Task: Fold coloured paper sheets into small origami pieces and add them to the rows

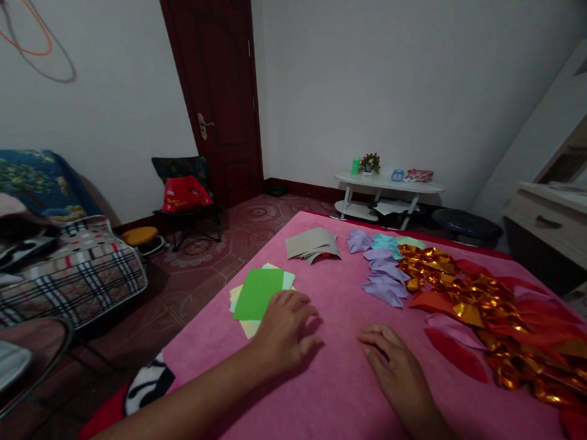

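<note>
Your left forearm (184, 400) lies nearest, across the pink cloth (326, 413), and your left hand (288, 330) is over the lower right edge of the paper stack (258, 293), its fingers loosely bent and the thumb well apart, with nothing seen between them. I cannot tell if the hand touches the paper; if it does, a small drag of the wrist could spread these sheets, because they already lie crooked under the green one. Your right hand (400, 374) rests nearer to you, fingers together, thumb seemingly just apart, holding nothing visible. The purple folded pieces (385, 290) and shiny gold pieces (496, 295) are close on its right side, so a wide sweep may crush or push them.
</note>
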`<state>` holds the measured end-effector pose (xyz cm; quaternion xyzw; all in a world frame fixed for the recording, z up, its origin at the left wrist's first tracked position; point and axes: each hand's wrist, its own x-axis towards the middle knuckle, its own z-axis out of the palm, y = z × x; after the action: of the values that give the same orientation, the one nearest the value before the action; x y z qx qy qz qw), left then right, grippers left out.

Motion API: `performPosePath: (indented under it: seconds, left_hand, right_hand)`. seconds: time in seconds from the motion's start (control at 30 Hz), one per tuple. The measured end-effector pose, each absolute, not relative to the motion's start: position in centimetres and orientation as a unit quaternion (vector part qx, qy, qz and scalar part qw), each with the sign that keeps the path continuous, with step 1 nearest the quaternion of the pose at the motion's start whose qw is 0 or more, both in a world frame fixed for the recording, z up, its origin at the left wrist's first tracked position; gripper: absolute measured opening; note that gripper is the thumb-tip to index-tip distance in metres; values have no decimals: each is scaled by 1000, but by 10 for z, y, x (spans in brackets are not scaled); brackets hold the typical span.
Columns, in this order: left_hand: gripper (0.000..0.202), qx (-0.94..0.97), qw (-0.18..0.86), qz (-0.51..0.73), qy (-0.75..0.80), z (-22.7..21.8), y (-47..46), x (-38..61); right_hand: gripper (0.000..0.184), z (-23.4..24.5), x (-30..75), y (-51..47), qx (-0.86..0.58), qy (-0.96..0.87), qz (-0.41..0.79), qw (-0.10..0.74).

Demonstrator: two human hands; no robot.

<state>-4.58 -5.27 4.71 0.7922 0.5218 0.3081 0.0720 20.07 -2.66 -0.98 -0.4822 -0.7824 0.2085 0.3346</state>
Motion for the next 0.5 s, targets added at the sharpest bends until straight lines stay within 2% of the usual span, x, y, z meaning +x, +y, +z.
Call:
performPosePath:
  seconds: [0.1,0.27,0.4,0.5]
  left_hand:
    - [57,748,5,238,620,45,-56,-84]
    - [32,701,41,174,691,36,-56,-107]
    - [19,684,48,190,702,36,-51,-110]
    - [15,664,95,242,701,32,-43,-122]
  right_hand:
    - [22,-13,202,-25,-483,-783,212,329]
    - [22,-13,202,-23,-483,-787,205,323]
    - [22,-12,202,-24,-481,-790,202,323]
    - [22,-11,201,-24,-481,-789,199,325]
